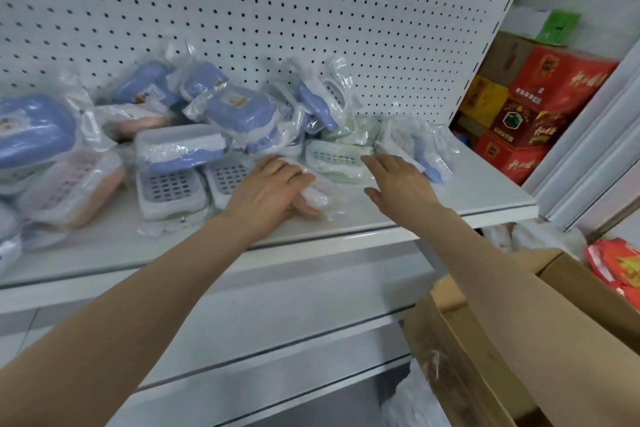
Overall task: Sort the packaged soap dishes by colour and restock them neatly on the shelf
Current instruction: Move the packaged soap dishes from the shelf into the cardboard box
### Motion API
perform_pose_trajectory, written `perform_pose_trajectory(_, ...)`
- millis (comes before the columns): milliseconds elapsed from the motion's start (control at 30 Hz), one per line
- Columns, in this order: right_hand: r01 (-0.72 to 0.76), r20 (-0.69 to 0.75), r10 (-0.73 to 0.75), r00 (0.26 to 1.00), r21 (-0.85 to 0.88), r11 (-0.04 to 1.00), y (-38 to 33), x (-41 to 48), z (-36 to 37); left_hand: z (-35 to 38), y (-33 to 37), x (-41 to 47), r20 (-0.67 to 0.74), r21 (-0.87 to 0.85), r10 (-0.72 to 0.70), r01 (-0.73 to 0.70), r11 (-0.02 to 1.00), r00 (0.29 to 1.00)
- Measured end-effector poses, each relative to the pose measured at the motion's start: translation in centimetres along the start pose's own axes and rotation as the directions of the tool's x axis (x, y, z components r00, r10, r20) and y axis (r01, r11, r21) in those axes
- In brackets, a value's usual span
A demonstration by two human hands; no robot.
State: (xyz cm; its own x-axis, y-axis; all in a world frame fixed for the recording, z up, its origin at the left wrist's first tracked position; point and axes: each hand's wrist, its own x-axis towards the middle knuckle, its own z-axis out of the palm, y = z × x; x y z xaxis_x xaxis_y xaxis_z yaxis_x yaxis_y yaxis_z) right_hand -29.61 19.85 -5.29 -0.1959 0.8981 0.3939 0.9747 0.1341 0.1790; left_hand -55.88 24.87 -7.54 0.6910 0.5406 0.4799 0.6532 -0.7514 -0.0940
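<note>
I see both arms stretched out over the front edge of the shelf [346, 236]. The left hand [273, 184] lies palm down near the middle of the shelf, close to the front edge. Its fingers sit on top of a pale soap dish pack [317, 198] and the thumb is tucked under it, so it holds that pack. The right hand [398, 180] is flat and loose and holds nothing. Its straight fingers point at the green soap dish pack [337, 159] and just touch its wrap. Blue soap dish packs [239, 107] are piled by the back wall [277, 10]. A pink soap dish pack [76, 187] lies near the left end.
</note>
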Motion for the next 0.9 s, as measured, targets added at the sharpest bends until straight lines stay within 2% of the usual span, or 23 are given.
perform_pose_trajectory(67,-0.007,0.087,0.004,0.996,0.029,1.000,-0.3,2.1,1.1,0.2,-0.2,0.2,-0.061,-0.016,0.004,-0.005,1.000,0.998)
perform_pose_trajectory(200,-0.016,0.183,0.003,0.983,0.071,0.997,-0.1,5.0,3.9,0.8,-0.5,0.3,-0.034,-0.007,-0.004,0.004,1.000,0.999)
perform_pose_trajectory(400,-0.031,0.139,0.007,0.990,0.175,0.984,1.4,5.8,3.8,1.0,-0.6,0.7,0.022,0.044,-0.059,0.058,0.997,0.998)
perform_pose_trajectory(533,-0.234,0.128,0.198,0.972,0.407,0.883,4.4,4.6,1.5,0.3,0.7,2.0,0.036,0.068,-0.104,0.102,0.992,0.994)
perform_pose_trajectory(633,-0.429,0.246,0.352,0.903,0.496,0.755,7.2,4.0,-0.5,-0.2,2.0,3.5,0.058,0.069,-0.114,0.110,0.992,0.992)
perform_pose_trajectory(733,-0.563,0.371,0.423,0.826,0.519,0.644,9.5,3.0,-1.5,-0.6,3.9,5.0,0.111,-0.035,-0.186,0.191,0.981,0.976)
perform_pose_trajectory(800,-0.570,0.396,0.417,0.818,0.471,0.673,10.6,2.0,-1.3,-0.8,4.8,5.9,0.142,-0.100,-0.240,0.255,0.962,0.960)
perform_pose_trajectory(900,-0.490,0.288,0.410,0.866,0.317,0.812,11.4,0.6,-0.5,-0.8,5.8,6.8,0.228,-0.084,-0.301,0.326,0.941,0.926)
